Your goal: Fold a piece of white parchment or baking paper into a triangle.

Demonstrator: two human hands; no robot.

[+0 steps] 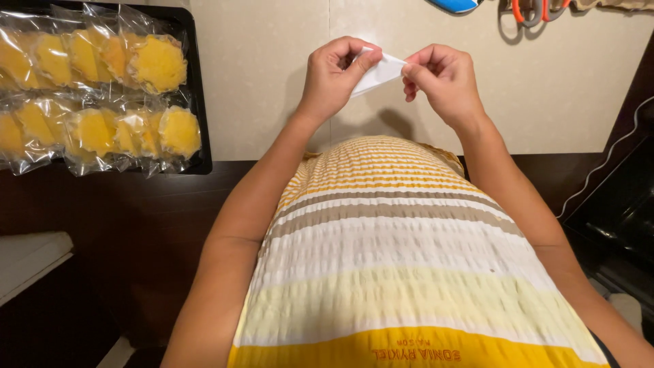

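My left hand (335,76) and my right hand (441,80) are raised together over a cream worktop (272,82). Between them they pinch a small white packet (381,71), each hand gripping one end with thumb and fingers. The packet is thin, flat and slightly folded. My striped yellow, white and beige top fills the lower middle of the view.
A black tray (197,102) at the left holds two rows of yellow round cakes (158,63) in clear wrappers. Orange-handled scissors (535,10) and a blue object (455,5) lie at the worktop's far edge. A dark appliance (620,204) stands at the right.
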